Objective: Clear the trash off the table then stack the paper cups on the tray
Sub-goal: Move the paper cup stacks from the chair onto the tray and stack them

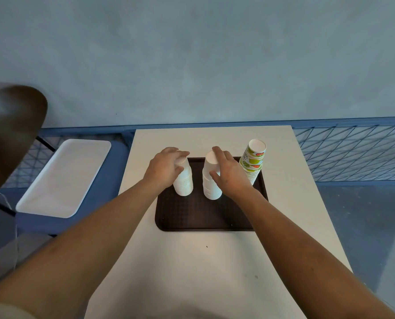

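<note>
Now, three stacks of upturned paper cups stand on one dark brown tray (192,215), which lies on the pale table (215,272). Two are plain: the left white stack (184,185) and the middle white stack (211,189). The third, the printed stack (254,160), stands at the tray's far right corner. The left hand (165,168) curls around the top of the left white stack, and the right hand (230,171) grips the top of the middle one. One white tray (63,178) sits on a blue bench to the left.

Tray (192,217) looked dark textured plastic, matt. Cup stacks (184,183) were smooth white paper. Table (192,261) was matt, smooth laminate.
</note>
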The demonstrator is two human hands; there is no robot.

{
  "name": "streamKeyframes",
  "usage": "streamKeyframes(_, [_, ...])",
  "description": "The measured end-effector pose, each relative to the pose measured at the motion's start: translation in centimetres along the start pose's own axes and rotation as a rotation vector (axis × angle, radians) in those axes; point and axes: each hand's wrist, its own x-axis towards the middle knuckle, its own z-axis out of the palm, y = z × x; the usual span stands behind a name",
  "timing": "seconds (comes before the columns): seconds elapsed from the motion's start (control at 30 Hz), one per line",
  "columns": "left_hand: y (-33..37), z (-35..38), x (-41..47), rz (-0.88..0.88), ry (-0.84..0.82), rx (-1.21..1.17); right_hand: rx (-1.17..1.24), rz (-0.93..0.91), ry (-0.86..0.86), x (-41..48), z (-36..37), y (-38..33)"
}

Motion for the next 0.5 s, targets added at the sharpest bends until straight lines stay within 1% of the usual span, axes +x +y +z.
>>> streamKeyframes(0.23, [0.0, 0.0, 0.2, 0.009, 0.005, -0.009, 0.013, 0.000, 0.020, 1.1, 0.2, -0.2])
streamKeyframes(0.5, [0.1, -0.3, 0.1, 0.031, 0.007, -0.014, -0.013, -0.003, -0.010, 1.4, 0.0, -0.1])
